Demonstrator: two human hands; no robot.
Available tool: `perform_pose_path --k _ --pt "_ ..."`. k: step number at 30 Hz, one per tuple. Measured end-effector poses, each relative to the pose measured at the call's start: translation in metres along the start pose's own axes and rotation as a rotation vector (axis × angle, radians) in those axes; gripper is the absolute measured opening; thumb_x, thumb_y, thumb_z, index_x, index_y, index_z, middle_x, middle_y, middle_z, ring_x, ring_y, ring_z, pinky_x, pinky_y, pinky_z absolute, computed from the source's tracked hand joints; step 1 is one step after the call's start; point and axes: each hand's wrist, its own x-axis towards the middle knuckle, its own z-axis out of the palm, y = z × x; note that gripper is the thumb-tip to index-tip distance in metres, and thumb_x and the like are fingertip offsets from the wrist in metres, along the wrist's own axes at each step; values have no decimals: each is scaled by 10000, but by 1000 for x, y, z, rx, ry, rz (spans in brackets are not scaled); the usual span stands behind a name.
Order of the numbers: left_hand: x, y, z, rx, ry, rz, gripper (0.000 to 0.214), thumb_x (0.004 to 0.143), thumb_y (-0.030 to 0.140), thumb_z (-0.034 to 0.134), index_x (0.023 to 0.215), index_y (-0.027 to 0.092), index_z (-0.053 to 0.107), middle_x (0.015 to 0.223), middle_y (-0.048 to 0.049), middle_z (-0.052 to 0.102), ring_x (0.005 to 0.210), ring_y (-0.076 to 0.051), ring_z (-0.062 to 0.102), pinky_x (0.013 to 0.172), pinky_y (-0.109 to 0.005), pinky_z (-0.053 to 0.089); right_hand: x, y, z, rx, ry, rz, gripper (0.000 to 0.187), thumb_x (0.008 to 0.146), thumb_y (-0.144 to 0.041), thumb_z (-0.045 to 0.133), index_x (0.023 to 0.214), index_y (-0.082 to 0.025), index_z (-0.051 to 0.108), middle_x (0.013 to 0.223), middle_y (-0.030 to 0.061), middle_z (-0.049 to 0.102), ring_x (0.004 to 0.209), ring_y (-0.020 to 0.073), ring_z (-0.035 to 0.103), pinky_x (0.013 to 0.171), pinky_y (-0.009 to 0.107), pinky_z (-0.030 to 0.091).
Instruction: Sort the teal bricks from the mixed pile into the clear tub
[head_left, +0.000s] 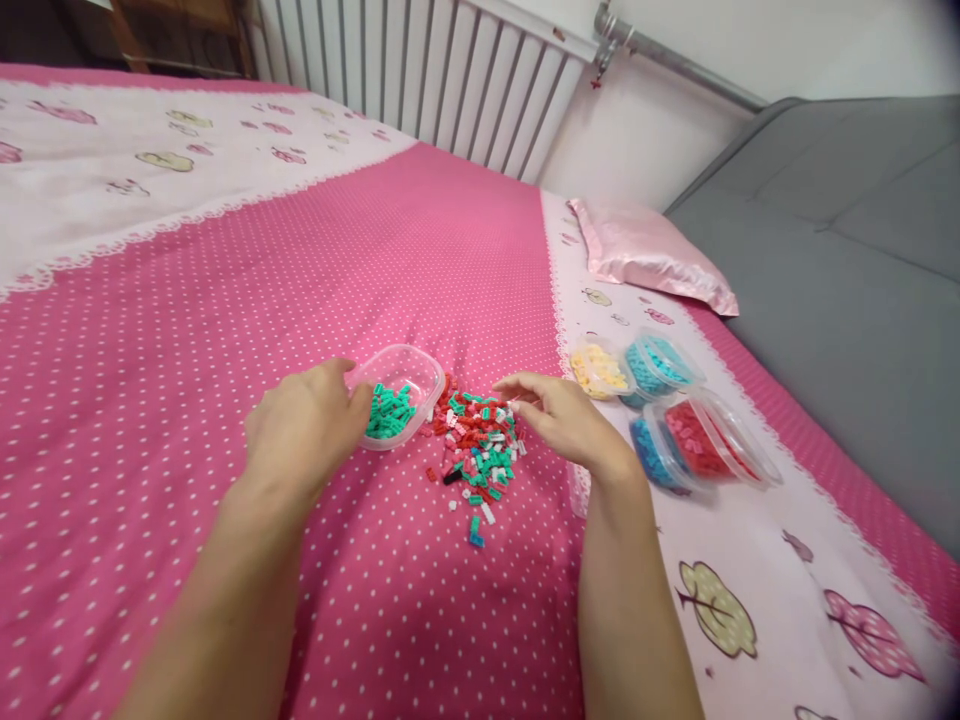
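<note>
Forearms (225, 590) outstretched, my left hand (304, 425) grips a clear tub (409, 360) (green bricks (390, 412) inside); whether my right hand (562, 415), beside the mixed pile (480, 440), holds any, I can't tell.

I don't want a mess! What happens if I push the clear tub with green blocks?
The clear tub probably feels light, since the green blocks leave part of it bare. Its open top means blocks could spill if it tips. It might wobble, because the bedspread beneath is cloth.
</note>
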Motion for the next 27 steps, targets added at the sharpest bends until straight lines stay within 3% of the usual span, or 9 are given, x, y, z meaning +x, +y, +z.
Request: perform_pose_path --k 6,14,20,27 --pt "1 -1 2 -5 15 6 471 805 463 417 1108 184 646 964 -203 702 902 -445 635 744 -577 475 6 -10 10 -58 -40 21 208 790 -198 600 979 -176 683 995 61 700 839 166 631 797 314 466" --pt "2 -2 4 1 14 11 464 800 440 418 1120 183 636 961 -198 700 904 -441 635 749 -576 475 10 -4 17 -177 -81 19 168 760 -204 621 907 -184 699 857 46 692 794 171 600 732 293 423" --pt "1 -1 3 8 3 2 475 803 412 415 1157 170 618 987 -200 699 927 -453 626 759 -584 469 8 -6 13 -76 -78 -1 164 750 -130 570 885 -165 657 877 42 687 804 155 600 719 275 425" --pt "1 0 3 22 -5 2 475 808 414 413 1163 170 613 1002 -202 696 935 -449 626 755 -579 473 7 -6 8 147 20 -8 138 757 -181 589 886 -170 636 896 39 676 835 153 607 782 309 450"
